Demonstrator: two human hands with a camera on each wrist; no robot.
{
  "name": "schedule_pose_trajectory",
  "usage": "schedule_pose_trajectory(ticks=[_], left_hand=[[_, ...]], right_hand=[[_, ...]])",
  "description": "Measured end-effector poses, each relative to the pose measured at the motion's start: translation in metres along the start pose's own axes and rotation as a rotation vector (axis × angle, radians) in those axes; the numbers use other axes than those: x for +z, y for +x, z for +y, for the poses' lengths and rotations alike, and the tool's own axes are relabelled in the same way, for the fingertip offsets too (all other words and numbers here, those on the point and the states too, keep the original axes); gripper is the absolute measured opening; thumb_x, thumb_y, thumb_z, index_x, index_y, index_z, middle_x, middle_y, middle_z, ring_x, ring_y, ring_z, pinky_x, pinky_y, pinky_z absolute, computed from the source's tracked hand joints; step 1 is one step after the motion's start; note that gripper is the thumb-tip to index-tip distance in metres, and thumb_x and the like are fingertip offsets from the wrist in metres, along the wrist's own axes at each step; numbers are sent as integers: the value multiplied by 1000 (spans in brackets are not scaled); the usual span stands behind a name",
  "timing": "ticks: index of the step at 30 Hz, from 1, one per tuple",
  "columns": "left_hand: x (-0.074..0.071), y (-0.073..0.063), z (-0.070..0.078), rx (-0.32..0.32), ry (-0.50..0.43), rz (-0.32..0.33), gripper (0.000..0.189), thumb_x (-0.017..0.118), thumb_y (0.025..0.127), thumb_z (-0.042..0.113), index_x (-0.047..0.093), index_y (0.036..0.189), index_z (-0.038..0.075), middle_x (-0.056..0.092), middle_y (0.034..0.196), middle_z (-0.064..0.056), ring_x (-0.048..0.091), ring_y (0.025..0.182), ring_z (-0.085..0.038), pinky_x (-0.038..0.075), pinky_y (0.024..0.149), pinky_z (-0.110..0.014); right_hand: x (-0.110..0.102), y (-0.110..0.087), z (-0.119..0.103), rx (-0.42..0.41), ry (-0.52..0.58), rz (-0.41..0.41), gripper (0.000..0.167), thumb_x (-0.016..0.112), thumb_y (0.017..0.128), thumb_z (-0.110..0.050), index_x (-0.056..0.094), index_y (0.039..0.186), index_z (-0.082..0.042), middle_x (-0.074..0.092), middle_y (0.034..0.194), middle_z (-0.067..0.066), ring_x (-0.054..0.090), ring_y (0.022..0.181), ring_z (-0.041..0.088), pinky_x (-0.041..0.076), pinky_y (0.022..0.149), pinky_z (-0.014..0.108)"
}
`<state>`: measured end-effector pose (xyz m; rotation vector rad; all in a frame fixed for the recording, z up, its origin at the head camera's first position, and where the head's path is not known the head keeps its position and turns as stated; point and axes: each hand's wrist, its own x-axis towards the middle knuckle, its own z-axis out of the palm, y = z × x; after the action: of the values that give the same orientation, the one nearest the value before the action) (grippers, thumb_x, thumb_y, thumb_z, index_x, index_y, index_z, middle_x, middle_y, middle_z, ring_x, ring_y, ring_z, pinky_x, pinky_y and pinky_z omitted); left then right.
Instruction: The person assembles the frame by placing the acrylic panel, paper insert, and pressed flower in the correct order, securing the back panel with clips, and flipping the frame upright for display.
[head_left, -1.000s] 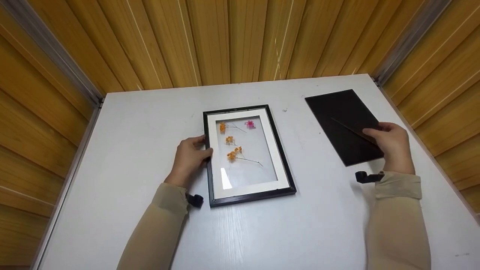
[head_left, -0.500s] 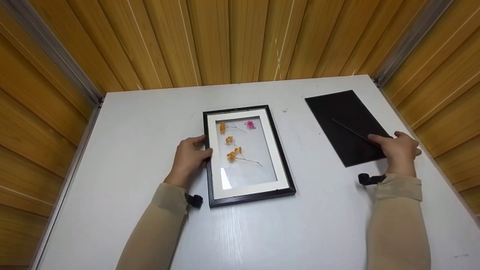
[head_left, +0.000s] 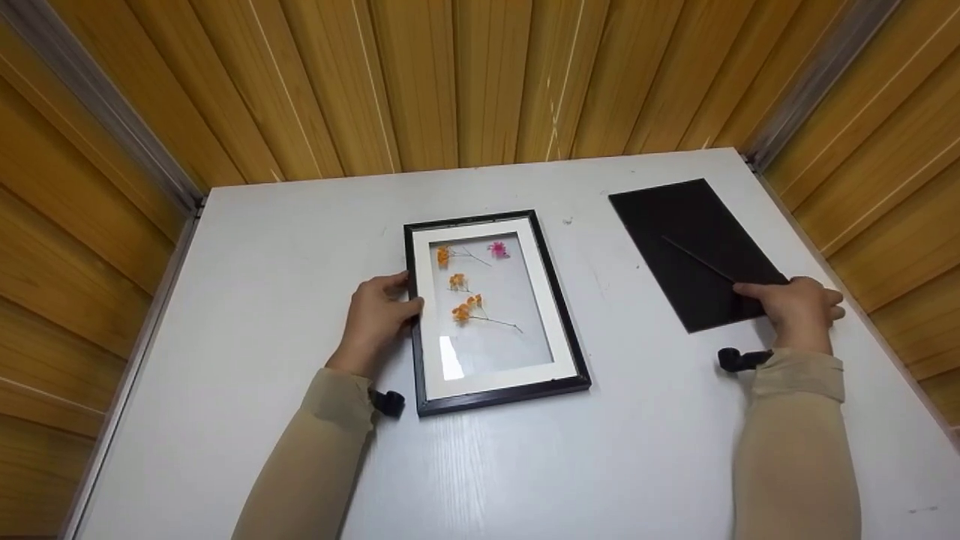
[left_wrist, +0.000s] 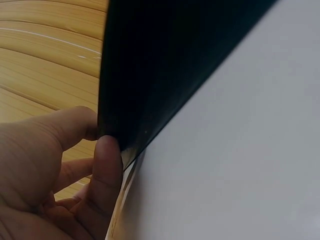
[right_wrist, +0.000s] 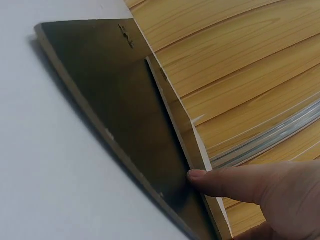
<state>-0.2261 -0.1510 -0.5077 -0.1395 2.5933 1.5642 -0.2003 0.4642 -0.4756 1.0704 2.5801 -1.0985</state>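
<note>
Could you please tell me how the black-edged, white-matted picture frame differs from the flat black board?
The black-edged, white-matted picture frame displays orange and pink flowers; the flat black board bears a thin strip. The left hand grips the frame; the right hand touches the board's strip. Both are rectangular.

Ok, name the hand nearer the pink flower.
Left. In the head view, the left hand grips the black frame, below-left of the pink flower; the right hand touches the black board, farther right.
</note>
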Motion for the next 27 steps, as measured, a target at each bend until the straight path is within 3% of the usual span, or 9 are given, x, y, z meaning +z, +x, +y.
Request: schedule_pose_trajectory(ticks=[7,11,16,20,21,24,26,27], left_hand=[[0,-2,0,10,12,11,65,80,99,19,62,160,3,65,162,-20,63,148,-32,67,89,-26],[-1,-2,0,13,2,12,65,80,99,18,63,159,2,66,161,-20,68,137,-31,66,79,-22],[0,-1,0,7,-18,8,65,81,99,17,63,159,2,67,160,-21,76,123,-31,65,70,-22],[0,-1,0,4,-27,4,65,81,99,18,62,159,2,67,159,-21,73,129,-30,66,75,-21],[0,0,0,2,-31,2,65,81,99,18,62,159,2,67,160,-20,74,128,-29,66,75,-22],[0,0,0,-2,-43,-4,65,81,100,18,62,160,3,66,160,-21,79,113,-24,67,73,-23],[0,-1,0,-7,-56,-11,65,81,100,17,62,160,4,66,160,-22,80,94,-19,67,68,-24],[-1,-1,0,-8,-61,-14,64,81,100,17,62,160,4,66,160,-22,80,85,-17,66,66,-25]], right_hand=[[0,-3,1,-12,0,27,120,83,95,-62,28,172,12,5,177,45,16,160,59,38,117,70],[-3,-2,-1,-66,-30,45,118,81,96,-61,28,172,13,14,175,48,19,159,61,36,121,70],[-8,-3,-5,-150,47,21,116,82,98,-53,25,170,18,27,178,42,33,163,56,33,137,64],[-17,-5,-7,-130,160,-98,124,78,101,-61,9,178,6,7,187,32,21,172,52,22,143,64],[-19,-6,-8,-112,197,-132,124,77,101,-64,8,180,2,6,189,28,24,171,51,20,144,64],[-27,-7,-9,-56,424,-261,103,78,103,-59,28,178,-10,47,174,19,52,152,28,24,145,50],[-30,-8,-10,-13,614,-342,74,80,105,-49,48,163,-17,70,143,3,63,128,12,41,136,37],[-31,-7,-10,11,701,-384,59,80,106,-44,53,153,-21,73,127,-6,66,116,6,49,128,31]])
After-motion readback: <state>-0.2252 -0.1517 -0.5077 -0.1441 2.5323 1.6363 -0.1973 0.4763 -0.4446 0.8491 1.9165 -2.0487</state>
